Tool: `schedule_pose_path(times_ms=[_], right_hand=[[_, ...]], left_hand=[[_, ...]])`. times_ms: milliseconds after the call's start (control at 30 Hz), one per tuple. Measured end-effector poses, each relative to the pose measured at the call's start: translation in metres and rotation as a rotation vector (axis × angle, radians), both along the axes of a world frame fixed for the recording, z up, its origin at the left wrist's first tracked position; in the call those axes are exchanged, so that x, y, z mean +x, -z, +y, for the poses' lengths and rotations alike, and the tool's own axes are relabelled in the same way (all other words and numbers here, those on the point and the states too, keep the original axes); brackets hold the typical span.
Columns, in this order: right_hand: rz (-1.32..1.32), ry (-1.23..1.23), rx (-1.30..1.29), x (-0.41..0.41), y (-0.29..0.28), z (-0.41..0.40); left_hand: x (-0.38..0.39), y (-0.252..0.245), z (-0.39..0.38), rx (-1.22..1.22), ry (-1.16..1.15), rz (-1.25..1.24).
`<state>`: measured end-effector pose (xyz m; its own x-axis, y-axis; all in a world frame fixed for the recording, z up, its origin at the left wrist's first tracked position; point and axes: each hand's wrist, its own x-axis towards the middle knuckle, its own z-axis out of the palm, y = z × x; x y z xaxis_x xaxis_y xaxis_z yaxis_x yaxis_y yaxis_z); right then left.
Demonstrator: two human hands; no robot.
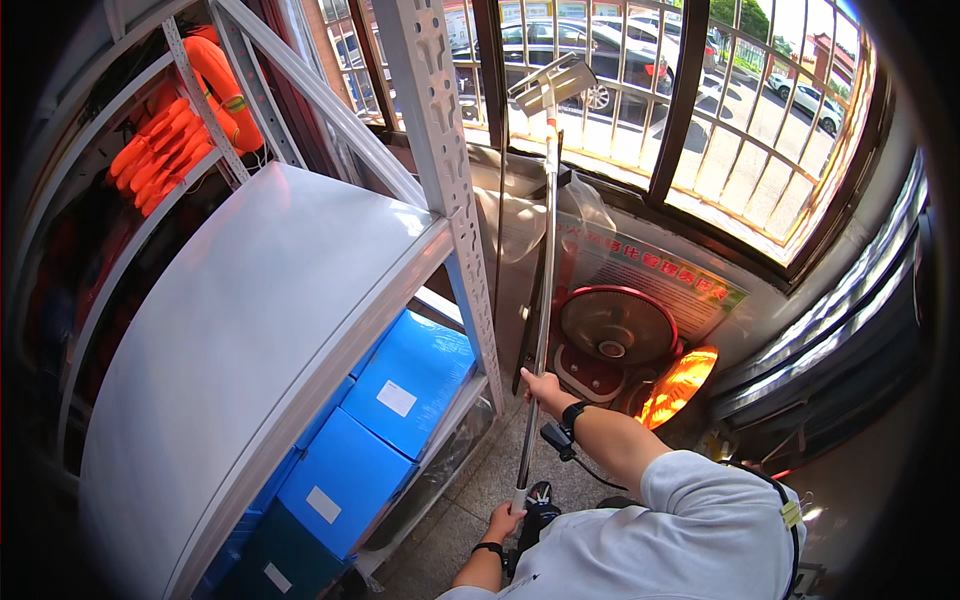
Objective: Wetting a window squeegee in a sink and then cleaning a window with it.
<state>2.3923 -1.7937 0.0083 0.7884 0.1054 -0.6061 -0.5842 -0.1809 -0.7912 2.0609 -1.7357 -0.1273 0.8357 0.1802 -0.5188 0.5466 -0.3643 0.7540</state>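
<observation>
A window squeegee (556,84) on a long metal pole (550,247) stretches from my body up to the barred window (592,90). My right hand (545,390) is wrapped around the pole's lower half. Lower down, my left hand (506,519) grips the pale end handle (518,498). The squeegee head appears in front of the window, tilted; I cannot tell whether it touches the glass. Both wrists carry black bands.
A metal shelf rack (300,247) with blue boxes (409,375) rises on the left, its perforated post (442,150) near the pole. Orange life vests (169,150) lie behind. A red-rimmed fan (619,322), a glowing heater-like disc (679,386) and a curtain (832,330) are on the right.
</observation>
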Motion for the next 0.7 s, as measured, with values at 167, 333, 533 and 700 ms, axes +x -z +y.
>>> schedule_pose_path(times_ms=[167,333,533,700], right_hand=[[0.019,0.047,0.1,-0.023,-0.022,-0.01],[-0.067,0.123,0.245,-0.021,-0.044,-0.027],[0.058,0.28,0.333,-0.033,-0.043,-0.036],[0.184,0.311,0.353,-0.062,-0.004,-0.03]], left_hand=[[-0.015,0.007,-0.006,-0.081,0.052,-0.028],[0.007,-0.001,0.0,0.02,0.072,-0.102],[0.001,-0.002,0.003,0.034,0.047,-0.041],[-0.028,-0.006,0.011,0.052,-0.024,0.184]])
